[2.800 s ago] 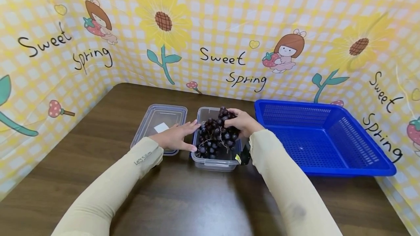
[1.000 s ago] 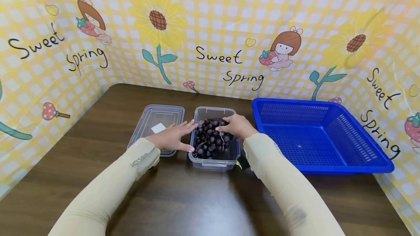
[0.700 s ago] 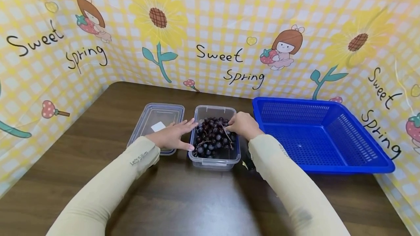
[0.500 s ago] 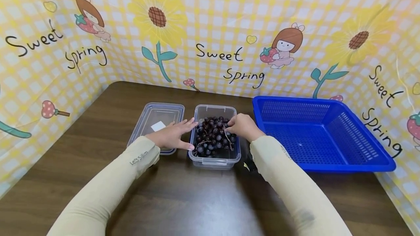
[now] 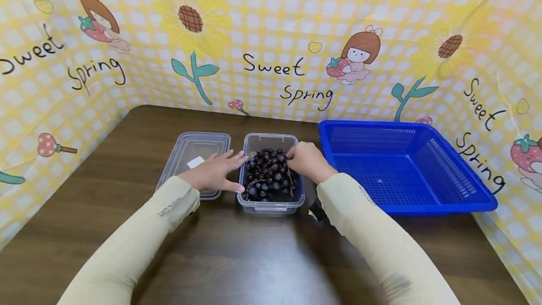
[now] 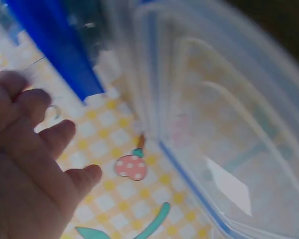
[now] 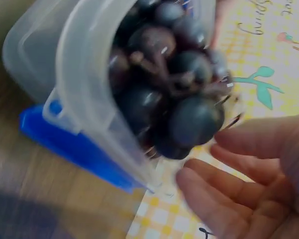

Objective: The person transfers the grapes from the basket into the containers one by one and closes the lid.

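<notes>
Dark purple grapes (image 5: 270, 176) fill the clear plastic box (image 5: 269, 206) at the table's middle. Our right hand (image 5: 306, 161) rests at the box's right rim, fingers loosely apart beside the bunch, gripping nothing. Our left hand (image 5: 213, 174) lies flat, fingers spread, across the clear lid (image 5: 191, 147) just left. Blue basket (image 5: 440, 173) sits right.

dark purple grapes (image 5: 269, 175), blue basket (image 5: 449, 187), yellow gingham backdrop (image 5: 271, 22)

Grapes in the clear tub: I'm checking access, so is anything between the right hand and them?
Nothing visible. The right hand is at the tub's open top, right beside the grapes. The lid lies left of it, under the left hand.
</notes>
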Demonstrator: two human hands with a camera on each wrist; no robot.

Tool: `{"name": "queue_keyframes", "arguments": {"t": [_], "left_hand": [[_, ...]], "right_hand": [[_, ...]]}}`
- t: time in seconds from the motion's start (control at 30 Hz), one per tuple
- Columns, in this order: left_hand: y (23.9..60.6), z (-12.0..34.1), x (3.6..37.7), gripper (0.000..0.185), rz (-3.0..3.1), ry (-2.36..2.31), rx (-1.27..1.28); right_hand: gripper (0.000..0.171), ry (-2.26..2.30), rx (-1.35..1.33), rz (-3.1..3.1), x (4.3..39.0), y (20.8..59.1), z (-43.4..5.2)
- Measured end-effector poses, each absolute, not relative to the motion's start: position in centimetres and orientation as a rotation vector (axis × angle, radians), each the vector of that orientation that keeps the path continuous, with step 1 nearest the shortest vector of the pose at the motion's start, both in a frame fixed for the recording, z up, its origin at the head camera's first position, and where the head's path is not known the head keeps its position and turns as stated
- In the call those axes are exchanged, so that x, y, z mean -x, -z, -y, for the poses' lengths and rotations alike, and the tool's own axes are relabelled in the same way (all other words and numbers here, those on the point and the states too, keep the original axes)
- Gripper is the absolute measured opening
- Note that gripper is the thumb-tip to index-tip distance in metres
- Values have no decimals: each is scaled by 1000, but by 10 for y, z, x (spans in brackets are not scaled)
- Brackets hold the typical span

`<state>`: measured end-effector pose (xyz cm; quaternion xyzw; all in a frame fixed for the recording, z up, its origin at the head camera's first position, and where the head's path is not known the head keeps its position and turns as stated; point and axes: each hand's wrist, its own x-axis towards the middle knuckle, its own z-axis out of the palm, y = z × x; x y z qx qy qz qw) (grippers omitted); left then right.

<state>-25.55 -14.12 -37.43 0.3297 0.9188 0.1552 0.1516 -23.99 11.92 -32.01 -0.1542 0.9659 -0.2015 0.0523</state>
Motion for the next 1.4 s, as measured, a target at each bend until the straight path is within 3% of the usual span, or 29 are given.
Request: {"name": "queue_keyframes", "arguments": {"t": [0.23, 0.4, 0.7, 0.9, 1.4], "left_hand": [[360, 171, 255, 72, -2415, -897, -842], [346, 201, 260, 67, -2337, -1105, -636], [339, 263, 263, 63, -2270, -1108, -561], [339, 292, 261, 74, -2176, -1200, -363], [370, 301, 259, 80, -2116, -1429, -81]], "right_hand": [[35, 1549, 79, -2403, 240, 316, -100], [43, 1826, -36, -2019, 238, 316, -79], [60, 1747, 39, -1796, 236, 311, -35], [63, 1796, 2, -1650, 235, 311, -9], [65, 1787, 8, -1715, 217, 343, 16]]}}
